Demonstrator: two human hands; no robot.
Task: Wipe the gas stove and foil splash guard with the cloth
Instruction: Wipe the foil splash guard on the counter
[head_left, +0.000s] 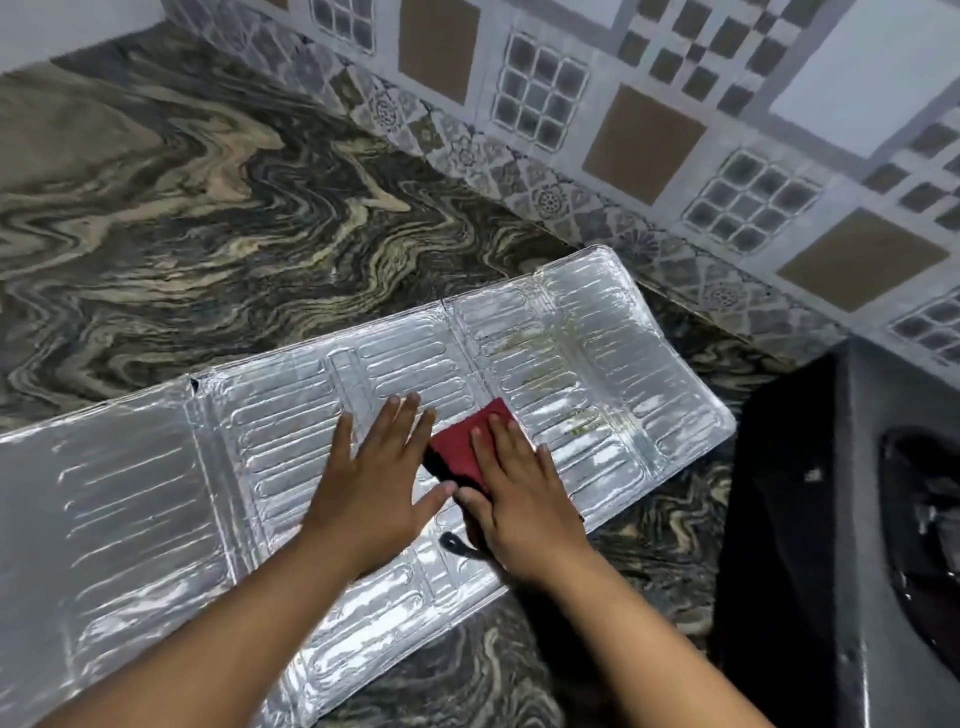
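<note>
Nearest, the left hand (371, 483) lies flat with fingers spread on the embossed silver foil splash guard (571, 374), which lies flat on the swirled dark marble counter (208, 208). Just right of it, the right hand (519, 499) presses flat on a folded red cloth (460, 452). The black gas stove (810, 545) sits at the right, below the far patterned tile wall (649, 130).
</note>
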